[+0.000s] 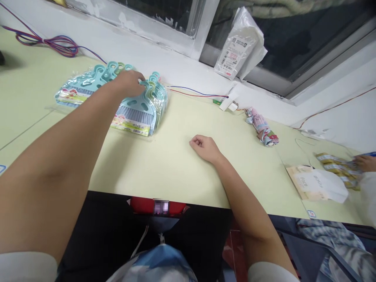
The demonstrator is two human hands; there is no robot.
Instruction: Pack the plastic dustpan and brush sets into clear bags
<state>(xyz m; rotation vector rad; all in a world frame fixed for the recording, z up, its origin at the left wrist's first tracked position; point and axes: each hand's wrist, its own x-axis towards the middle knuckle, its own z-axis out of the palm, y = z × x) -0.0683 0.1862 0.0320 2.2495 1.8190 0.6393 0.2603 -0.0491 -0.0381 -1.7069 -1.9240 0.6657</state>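
Observation:
My left hand (131, 83) reaches across to packaged dustpan and brush sets at the back left of the table. Its fingers are closed at the handle of the front dustpan and brush set (136, 107), which is light teal, with grey-blue bristles and a yellow printed label in clear wrap; the fingertips are partly hidden. Behind and to the left lie more wrapped dustpan sets (79, 87), overlapping in a row. Curled loosely into a fist, my right hand (205, 148) rests on the table to the right of the sets, with nothing visible in it.
On the pale yellow table (164, 168) lie a coiled cable (60, 45), a folded umbrella (261, 127) and a paper face package (315, 183). A plastic bag (239, 47) hangs by the window. At far right, another person's hand (366, 162) is beside yellow-banded packs (337, 168).

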